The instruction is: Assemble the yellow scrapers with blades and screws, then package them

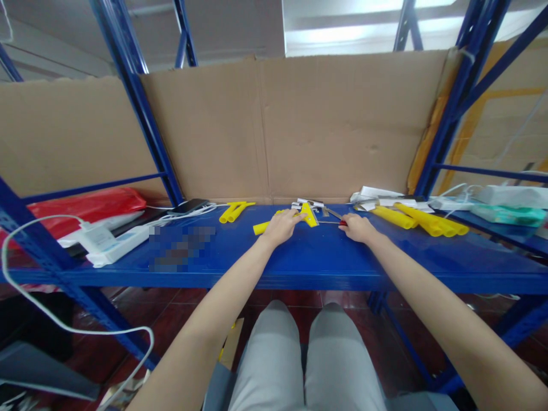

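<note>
My left hand [281, 225] rests on a yellow scraper [309, 214] lying on the blue shelf [308, 260], fingers pressing its handle. My right hand [357, 227] grips a small red-handled screwdriver [336, 222] whose thin shaft points left toward the scraper's head. A few small metal blades [309, 203] lie just behind the scraper. Both hands are close together at the shelf's middle.
Another yellow scraper [233, 210] lies left of centre, several yellow handles [422, 220] at the right beside white boxes [377, 195]. A phone [188, 206], white power strip [115, 246] and cable sit left, a red bag [85, 204] further left. Cardboard [299, 125] backs the shelf.
</note>
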The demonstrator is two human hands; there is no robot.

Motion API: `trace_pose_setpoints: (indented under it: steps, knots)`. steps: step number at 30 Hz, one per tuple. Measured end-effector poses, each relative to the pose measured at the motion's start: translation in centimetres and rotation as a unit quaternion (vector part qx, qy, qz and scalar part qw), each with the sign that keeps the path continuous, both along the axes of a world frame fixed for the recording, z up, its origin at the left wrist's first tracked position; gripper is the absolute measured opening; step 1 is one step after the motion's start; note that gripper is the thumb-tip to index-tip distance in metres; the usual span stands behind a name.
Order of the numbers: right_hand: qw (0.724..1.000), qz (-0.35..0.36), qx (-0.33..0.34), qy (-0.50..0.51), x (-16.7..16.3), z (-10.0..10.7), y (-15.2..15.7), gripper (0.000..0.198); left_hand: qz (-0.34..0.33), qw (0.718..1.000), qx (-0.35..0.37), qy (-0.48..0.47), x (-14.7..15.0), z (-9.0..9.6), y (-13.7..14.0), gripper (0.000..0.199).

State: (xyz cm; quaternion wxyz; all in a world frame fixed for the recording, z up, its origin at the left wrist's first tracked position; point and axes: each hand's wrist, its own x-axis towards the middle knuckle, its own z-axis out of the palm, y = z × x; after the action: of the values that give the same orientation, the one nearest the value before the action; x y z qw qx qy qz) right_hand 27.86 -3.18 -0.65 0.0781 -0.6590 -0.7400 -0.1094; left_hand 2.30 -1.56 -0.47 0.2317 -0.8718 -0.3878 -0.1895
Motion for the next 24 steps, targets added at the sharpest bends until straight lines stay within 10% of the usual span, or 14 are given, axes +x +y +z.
trace_pose_setpoints:
  steps: [24]
  knots:
    - [0.998, -0.022, 0.015, 0.05, -0.25, -0.33, 0.74, 0.031, 0.043, 0.997, -0.062, -0.017, 0.14, -0.16, 0.17, 0.036]
